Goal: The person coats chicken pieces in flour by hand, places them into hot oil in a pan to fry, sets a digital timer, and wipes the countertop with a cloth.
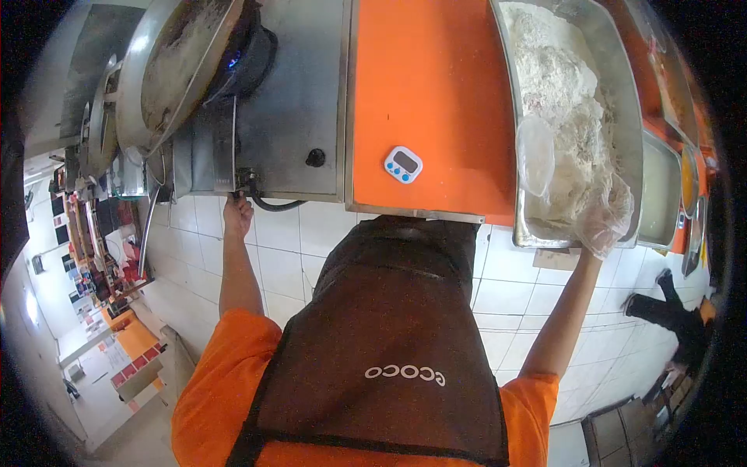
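My left hand (238,216) is bare, its fingers closed at the stove's gas control (246,180), where a black hose (278,206) joins the front edge. The exact part it grips is hidden. Behind it, a large wok (183,66) stands tilted in view over a burner (253,62) with a small blue flame. My right hand (605,218) wears a clear plastic glove and rests at the near end of a deep metal tray (523,226) of white flour (556,86). Its fingers are blurred by the glove. A clear plastic piece (535,156) lies by the tray's left wall.
A white timer (403,164) sits on the orange worktop (436,86) between stove and tray. Right of the flour stands a smaller metal pan (660,187) of pale contents. A black knob (314,158) is on the steel stove top. Another person's dark-clothed legs (673,315) show at far right.
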`<state>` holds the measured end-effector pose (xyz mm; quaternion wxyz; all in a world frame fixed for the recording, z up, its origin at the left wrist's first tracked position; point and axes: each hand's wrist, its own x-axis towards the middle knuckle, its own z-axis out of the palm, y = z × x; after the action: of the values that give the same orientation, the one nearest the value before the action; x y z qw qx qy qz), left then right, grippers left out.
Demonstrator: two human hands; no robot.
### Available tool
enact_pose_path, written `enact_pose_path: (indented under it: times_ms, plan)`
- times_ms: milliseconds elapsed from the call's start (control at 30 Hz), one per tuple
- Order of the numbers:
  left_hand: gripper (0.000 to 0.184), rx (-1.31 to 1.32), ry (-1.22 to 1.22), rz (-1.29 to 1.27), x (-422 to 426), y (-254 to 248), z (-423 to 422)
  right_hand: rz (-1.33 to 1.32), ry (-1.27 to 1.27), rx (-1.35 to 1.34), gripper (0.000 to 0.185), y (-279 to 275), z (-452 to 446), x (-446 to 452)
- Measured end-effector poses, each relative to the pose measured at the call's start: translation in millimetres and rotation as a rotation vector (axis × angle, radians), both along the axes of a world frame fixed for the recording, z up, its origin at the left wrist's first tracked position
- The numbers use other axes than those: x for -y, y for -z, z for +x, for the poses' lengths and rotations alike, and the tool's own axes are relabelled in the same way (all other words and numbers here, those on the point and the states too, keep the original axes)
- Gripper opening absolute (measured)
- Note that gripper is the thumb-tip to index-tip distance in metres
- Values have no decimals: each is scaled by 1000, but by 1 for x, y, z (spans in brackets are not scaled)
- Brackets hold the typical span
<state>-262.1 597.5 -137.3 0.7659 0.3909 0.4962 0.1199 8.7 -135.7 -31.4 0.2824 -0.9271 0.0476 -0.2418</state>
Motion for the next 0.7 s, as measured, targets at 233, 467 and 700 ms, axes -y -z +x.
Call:
enact_pose_path:
  times_ms: [233, 467, 700]
  plan:
    - [37, 6, -76, -16, 14, -7, 8, -126, -50, 68, 23, 7, 2, 12]
    - [36, 80, -216, -282, -15, 3, 2, 76, -35, 9, 25, 0, 2, 4]
    - [34, 265, -350, -683, -19, -6, 1, -87, -46, -9, 22, 1, 3, 8]
